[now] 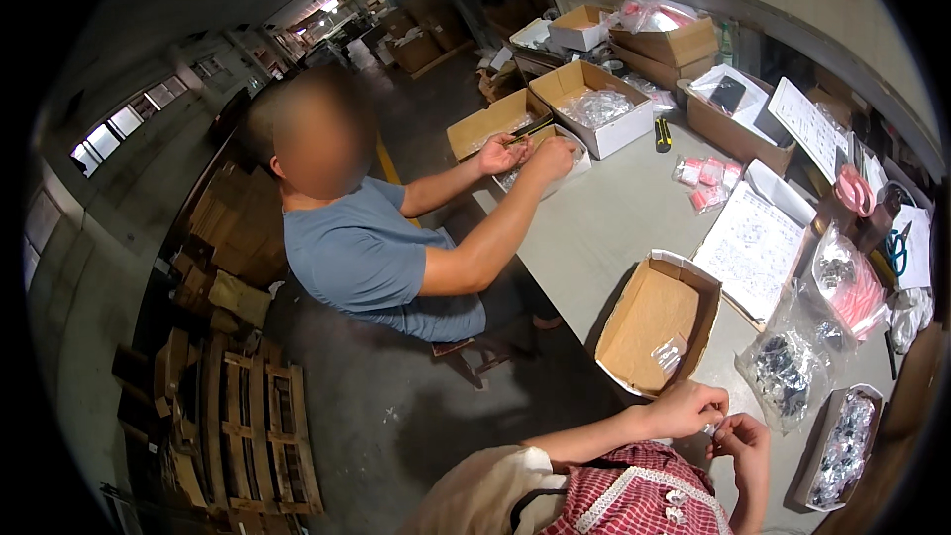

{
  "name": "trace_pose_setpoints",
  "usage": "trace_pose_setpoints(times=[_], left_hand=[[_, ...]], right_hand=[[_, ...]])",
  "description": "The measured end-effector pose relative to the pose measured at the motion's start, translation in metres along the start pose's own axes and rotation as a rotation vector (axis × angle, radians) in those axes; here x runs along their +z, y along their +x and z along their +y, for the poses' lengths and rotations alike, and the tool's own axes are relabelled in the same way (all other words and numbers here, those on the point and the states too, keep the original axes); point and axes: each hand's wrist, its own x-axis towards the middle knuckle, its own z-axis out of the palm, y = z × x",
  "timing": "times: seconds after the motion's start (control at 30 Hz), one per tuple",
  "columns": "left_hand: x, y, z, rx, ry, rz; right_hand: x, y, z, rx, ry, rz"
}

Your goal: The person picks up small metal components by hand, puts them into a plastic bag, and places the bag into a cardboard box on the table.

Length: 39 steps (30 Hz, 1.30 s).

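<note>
Both hands meet at the near edge of the bench (pixel 614 208). The left hand (pixel 688 408) and right hand (pixel 745 439) pinch a tiny clear bag (pixel 710 427) together, by the open brown box (pixel 659 322).

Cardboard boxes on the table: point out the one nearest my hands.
The shallow open box just beyond your left hand and right hand, holding one small clear bag; the others sit farther up the table.

Head view, looking down, table (pixel 614 208) near
</note>
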Motion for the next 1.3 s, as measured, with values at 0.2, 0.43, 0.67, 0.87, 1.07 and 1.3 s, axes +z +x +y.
trace_pose_setpoints(times=[0.2, 0.43, 0.67, 0.87, 1.07, 1.3], left_hand=[[0.009, 0.002, 0.000, -0.043, -0.032, -0.085], [0.028, -0.009, -0.005, -0.016, 0.304, 0.093], [0.026, 0.000, 0.010, -0.084, 0.004, -0.238], [0.036, 0.000, -0.004, -0.083, -0.253, -0.296], [0.038, -0.004, 0.001, -0.066, -0.079, -0.176], [0.055, -0.011, -0.011, 0.138, 0.380, 0.073]], right_hand=[[-0.010, -0.012, 0.008, 0.024, -0.053, -0.015], [-0.017, -0.017, 0.035, -0.048, -0.267, 0.157], [-0.008, -0.028, 0.027, -0.053, -0.175, 0.143], [-0.019, -0.036, 0.018, 0.044, 0.005, 0.061], [-0.015, -0.030, 0.028, -0.061, -0.022, 0.141], [-0.010, -0.018, 0.044, -0.464, -0.739, 0.457]])
